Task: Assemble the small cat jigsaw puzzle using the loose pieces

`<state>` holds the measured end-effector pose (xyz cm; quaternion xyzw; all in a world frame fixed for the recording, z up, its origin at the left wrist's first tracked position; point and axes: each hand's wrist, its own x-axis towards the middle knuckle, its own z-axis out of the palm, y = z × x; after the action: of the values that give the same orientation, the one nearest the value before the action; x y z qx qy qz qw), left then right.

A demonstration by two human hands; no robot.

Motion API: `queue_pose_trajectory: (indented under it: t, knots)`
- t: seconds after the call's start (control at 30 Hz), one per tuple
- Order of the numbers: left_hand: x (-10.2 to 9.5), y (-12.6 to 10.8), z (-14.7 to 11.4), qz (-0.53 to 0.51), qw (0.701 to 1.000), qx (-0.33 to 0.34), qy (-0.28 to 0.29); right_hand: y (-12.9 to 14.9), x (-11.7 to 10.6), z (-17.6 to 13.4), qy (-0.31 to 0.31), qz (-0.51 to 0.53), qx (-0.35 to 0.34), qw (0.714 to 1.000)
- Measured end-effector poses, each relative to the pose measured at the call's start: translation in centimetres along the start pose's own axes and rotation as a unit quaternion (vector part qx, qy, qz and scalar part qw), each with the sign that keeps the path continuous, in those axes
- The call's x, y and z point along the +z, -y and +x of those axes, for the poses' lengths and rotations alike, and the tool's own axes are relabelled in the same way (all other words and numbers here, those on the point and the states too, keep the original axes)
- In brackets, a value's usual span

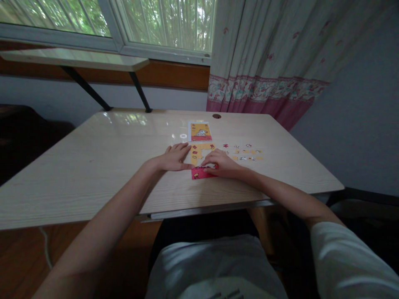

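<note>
A partly filled picture puzzle point(202, 172), yellow above and red along its near side, lies flat on the table with a pale bare area in its middle. My left hand point(176, 159) rests at its left edge, fingers spread and thumb tip touching the border. Over its right half is my right hand point(223, 163), fingers bent and thumb and index close together. Whatever they pinch is hidden or too small to name. Several loose puzzle pieces point(248, 158) lie in rows to the right. Beyond the puzzle is a picture card point(200, 132) with a white animal on yellow and red.
The pale wooden table point(124, 166) has a round cable hole point(216, 116) at its back edge. A raised shelf point(90, 59) on black legs stands at the back left. A curtain point(249, 66) hangs beside the window point(168, 25) behind the table.
</note>
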<state>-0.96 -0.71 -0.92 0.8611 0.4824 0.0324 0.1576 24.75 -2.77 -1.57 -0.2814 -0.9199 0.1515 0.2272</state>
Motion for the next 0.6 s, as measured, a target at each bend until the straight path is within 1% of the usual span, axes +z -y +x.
queue_pose_trajectory:
  t: [0.1, 0.2, 0.4, 0.6]
  knots:
    - [0.0, 0.1, 0.0, 0.004, 1.0, 0.003, -0.004, 0.1, 0.0, -0.2, 0.013, -0.002, -0.051, 0.999]
    - [-0.1, -0.1, 0.0, 0.005, 1.0, 0.001, 0.0, 0.2, 0.0, -0.4, 0.028, -0.014, -0.079, 0.996]
    - [-0.2, -0.3, 0.0, 0.001, 1.0, -0.008, 0.009, 0.7, -0.5, -0.4, 0.042, -0.062, -0.109, 0.991]
    - [-0.1, -0.2, 0.0, 0.001, 1.0, -0.01, 0.006, 1.1, -0.8, -0.2, 0.068, -0.099, -0.117, 0.986]
